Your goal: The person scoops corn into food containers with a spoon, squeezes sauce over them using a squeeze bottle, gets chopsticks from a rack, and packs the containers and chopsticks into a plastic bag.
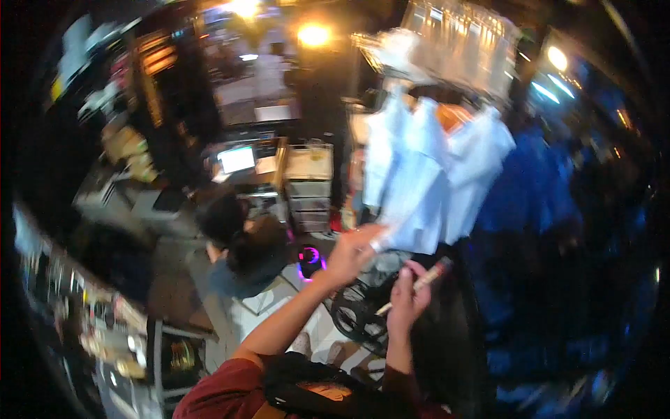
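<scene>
Several white shirts (pixel 420 174) hang in a row ahead of me, blurred by motion. My left hand (pixel 351 257) reaches to the lower left corner of one shirt, its fingers closed at the hem; blur softens the exact contact. Lower and to the right, my right hand (pixel 407 302) is wrapped round a slim pale stick (pixel 426 278). One end of the stick is dark and reddish, and the other narrows to a thin tip pointing down to the left. Its exact kind cannot be made out.
A person (pixel 241 244) sits at the left, facing a lit screen (pixel 236 160). A drawer unit (pixel 309 192) stands beyond my left hand. Dark round wheel-like shapes (pixel 356 307) lie below my hands. Blue garments (pixel 527 181) hang at the right, and a clear-wrapped bundle (pixel 460 45) is above the shirts.
</scene>
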### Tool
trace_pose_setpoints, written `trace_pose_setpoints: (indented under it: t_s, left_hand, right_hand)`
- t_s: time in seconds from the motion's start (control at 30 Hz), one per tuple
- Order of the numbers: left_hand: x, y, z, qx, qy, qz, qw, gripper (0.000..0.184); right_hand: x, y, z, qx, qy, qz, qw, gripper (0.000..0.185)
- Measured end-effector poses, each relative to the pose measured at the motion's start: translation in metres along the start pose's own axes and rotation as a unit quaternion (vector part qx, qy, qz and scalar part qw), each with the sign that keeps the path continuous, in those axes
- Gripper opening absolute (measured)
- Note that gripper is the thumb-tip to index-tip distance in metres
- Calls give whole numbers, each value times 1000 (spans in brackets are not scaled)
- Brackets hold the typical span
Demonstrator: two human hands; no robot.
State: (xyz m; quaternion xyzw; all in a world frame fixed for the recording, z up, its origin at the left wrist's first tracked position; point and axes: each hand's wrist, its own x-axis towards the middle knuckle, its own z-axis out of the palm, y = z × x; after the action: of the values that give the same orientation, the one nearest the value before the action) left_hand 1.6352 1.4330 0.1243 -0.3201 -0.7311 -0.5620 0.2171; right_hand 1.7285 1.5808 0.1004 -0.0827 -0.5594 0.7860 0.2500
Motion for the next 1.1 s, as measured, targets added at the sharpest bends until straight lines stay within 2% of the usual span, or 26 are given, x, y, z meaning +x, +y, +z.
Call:
trace_pose_setpoints:
  t_s: [0.03,0.07,0.1,0.13,0.17,0.2,0.23,0.3,0.33,0.4,0.43,0.47,0.5,0.53,0.57,0.63,0.7,0.73,0.83,0.87,0.9,0.93,1.0,1.03,1.07,1.1]
  left_hand:
    - [-16,7,1,-82,15,-69,994,27]
    - [-39,0,2,-112,8,-97,989,28]
    - [-54,9,5,-91,-7,-41,995,29]
    - [-69,30,2,-128,-30,-44,990,32]
    - [-83,57,-4,-167,-54,-46,983,37]
    - [-97,79,-15,-191,-56,-100,975,39]
    - [-112,96,-27,-221,-58,-154,961,42]
    - [-144,113,-56,-286,-38,-183,940,45]
    - [-156,129,-83,-348,-56,-229,907,37]
    - [-194,161,-128,-323,-12,-223,920,29]
    - [-214,178,-151,-313,4,-218,924,26]
    - [-235,194,-180,-299,-4,-214,930,24]
    - [-261,211,-207,-235,10,-214,948,27]
    - [-291,230,-231,-160,53,-239,956,27]
    - [-326,252,-255,-84,97,-266,955,26]
    - [-409,300,-291,32,265,-242,933,24]
    - [-484,352,-317,109,406,-353,836,22]
    - [-520,370,-321,132,481,-355,791,23]
    - [-620,425,-331,152,654,-366,644,22]
    - [-649,437,-332,88,703,-295,641,27]
    - [-681,446,-331,38,739,-284,610,37]
    - [-696,464,-329,25,757,-238,608,41]
    - [-728,482,-324,12,768,-182,614,56]
    - [-741,488,-324,17,764,-171,622,65]
    - [-751,495,-325,24,776,-235,585,55]
    - [-761,498,-326,34,780,-258,569,51]
  right_hand:
    - [3,7,3,-5,8,-45,999,26]
    - [-1,4,7,-24,1,-99,995,34]
    - [6,12,3,-87,42,-196,976,44]
    - [13,21,-1,-153,97,-284,941,54]
    - [15,23,-14,-225,103,-350,903,62]
    - [16,17,-17,-245,87,-410,874,67]
    - [14,6,-13,-236,21,-452,860,73]
    - [-1,-18,5,-189,-183,-484,835,85]
    - [-15,-27,20,-171,-309,-472,808,92]
    - [-41,-29,48,-145,-561,-421,698,99]
    - [-97,-54,79,-155,-601,-329,711,82]
    - [-117,-44,94,-195,-688,-251,652,64]
    - [-139,-13,99,-235,-708,-243,619,52]
    - [-172,-12,123,-238,-780,-202,543,46]
    - [-204,12,137,-199,-827,-179,495,35]
    - [-275,50,156,-270,-855,4,443,35]
    - [-358,54,196,-291,-884,-9,365,30]
    - [-390,57,204,-307,-895,-14,324,28]
    - [-485,93,230,-182,-934,7,307,22]
    - [-517,102,235,-99,-942,56,316,15]
    - [-542,110,241,-87,-937,85,327,15]
    - [-572,104,251,-81,-929,115,342,16]
    - [-621,96,275,-105,-878,320,341,20]
    - [-657,91,277,-35,-860,324,394,23]
    - [-676,97,287,-40,-861,362,355,28]
    - [-699,104,291,-14,-891,315,327,29]
